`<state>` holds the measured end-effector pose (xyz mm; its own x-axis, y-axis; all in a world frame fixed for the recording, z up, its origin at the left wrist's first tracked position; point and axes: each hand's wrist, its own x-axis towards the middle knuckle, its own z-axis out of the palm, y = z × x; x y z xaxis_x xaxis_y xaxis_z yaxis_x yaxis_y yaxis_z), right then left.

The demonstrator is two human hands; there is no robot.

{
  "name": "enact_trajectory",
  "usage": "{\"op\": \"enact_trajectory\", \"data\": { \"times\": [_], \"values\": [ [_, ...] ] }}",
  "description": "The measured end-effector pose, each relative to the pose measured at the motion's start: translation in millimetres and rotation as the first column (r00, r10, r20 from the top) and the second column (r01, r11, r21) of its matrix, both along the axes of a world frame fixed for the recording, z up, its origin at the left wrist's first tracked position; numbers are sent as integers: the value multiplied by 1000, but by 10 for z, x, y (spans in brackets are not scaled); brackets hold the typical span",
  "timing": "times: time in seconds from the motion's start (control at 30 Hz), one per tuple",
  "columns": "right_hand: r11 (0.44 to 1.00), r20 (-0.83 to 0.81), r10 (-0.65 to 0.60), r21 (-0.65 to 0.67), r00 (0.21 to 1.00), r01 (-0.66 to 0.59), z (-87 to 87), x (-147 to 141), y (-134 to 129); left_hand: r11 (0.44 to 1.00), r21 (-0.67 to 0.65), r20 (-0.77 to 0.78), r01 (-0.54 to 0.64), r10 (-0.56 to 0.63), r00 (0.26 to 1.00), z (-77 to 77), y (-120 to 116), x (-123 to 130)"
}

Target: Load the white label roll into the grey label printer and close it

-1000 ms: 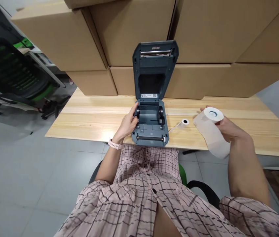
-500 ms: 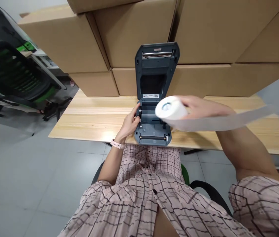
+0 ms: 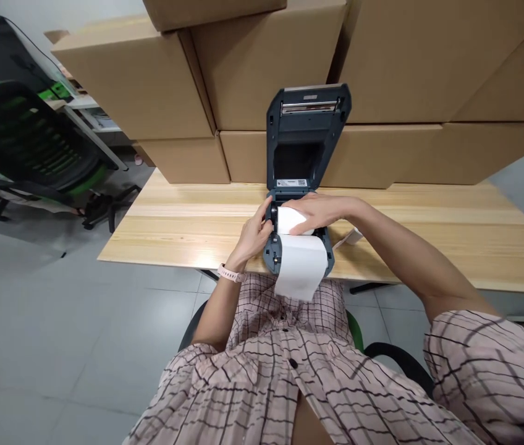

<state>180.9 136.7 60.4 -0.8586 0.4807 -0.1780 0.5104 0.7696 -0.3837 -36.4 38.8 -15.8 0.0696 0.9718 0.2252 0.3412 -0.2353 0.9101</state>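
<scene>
Black and green, an office chair (image 3: 34,139) stands on the floor beyond the left edge of the desk (image 3: 183,216). The desk is of pale wood, and brown cardboard boxes (image 3: 382,62) are stacked along its far edge.

Next comes the left hand (image 3: 253,236), with a pink wristband (image 3: 232,273) at the wrist. It touches the left side of a dark grey printer (image 3: 308,154); its thumb and forefinger are spread, but I cannot tell if it grips a part there or only steadies the body. The printer sits at the near edge of the desk, around the middle of its length, with the lid raised.

In the open bay is a white paper roll (image 3: 288,220). Its loose strip (image 3: 301,266) lies over the printer's front and hangs past the near edge. The right hand (image 3: 322,211) is closed on the roll from the right. Farther right, near the printer, a small roll (image 3: 353,237) is partly hidden by the right forearm.

I judge the step in hand to be the seating of the roll. The next move probably calls for keeping it level between its side holders, with the strip lying straight.
</scene>
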Motion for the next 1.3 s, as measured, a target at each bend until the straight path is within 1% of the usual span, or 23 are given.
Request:
{"op": "enact_trajectory", "data": {
  "times": [0.1, 0.17, 0.23, 0.37, 0.47, 0.57, 0.73, 0.8, 0.9, 0.97, 1.07, 1.13, 1.3],
  "values": [
    [997, -54, 20, 81, 998, -16, -92, 38, -109, 1000, -10, -7, 1, -1, 1000, -10, -8, -1],
    [988, -109, 34, 154, 993, -17, -148, 94, -258, 1000, -27, -19, -2, 1, 1000, -21, -11, -1],
    [982, -169, 40, 190, 985, -7, -203, 168, -472, 999, -36, -31, -2, 1, 1000, -30, -13, -1],
    [981, -257, 64, 195, 964, -13, -325, 296, -999, 999, -32, -31, -16, 15, 999, -27, -24, 7],
    [970, -308, 31, 237, 951, 45, -410, 314, -1341, 998, -50, 5, -37, 37, 999, -11, -38, 28],
    [955, -333, -12, 276, 943, 110, -457, 265, -1559, 996, -72, 57, -47, 52, 997, -10, -47, 54],
    [917, -342, -41, 360, 939, 171, -469, 135, -1710, 994, -82, 128, -66, 76, 989, -40, -38, 84],
    [905, -351, -26, 390, 936, 171, -470, 100, -1727, 994, -76, 148, -76, 86, 985, -50, -28, 87],
    [904, -389, -14, 389, 921, 178, -478, 87, -1721, 994, -74, 162, -79, 90, 983, -55, -17, 85],
    [897, -410, -53, 381, 910, 223, -490, 94, -1711, 993, -89, 162, -71, 85, 983, -58, -15, 82],
    [873, -407, -119, 391, 906, 290, -510, 90, -1726, 992, -112, 165, -66, 84, 983, -69, -17, 73],
    [865, -397, -124, 405, 909, 295, -520, 66, -1761, 992, -105, 161, -69, 86, 983, -81, -18, 66],
    [860, -386, -78, 440, 919, 258, -530, -14, -1860, 995, -84, 150, -61, 73, 986, -84, -23, 54]
  ]
}}
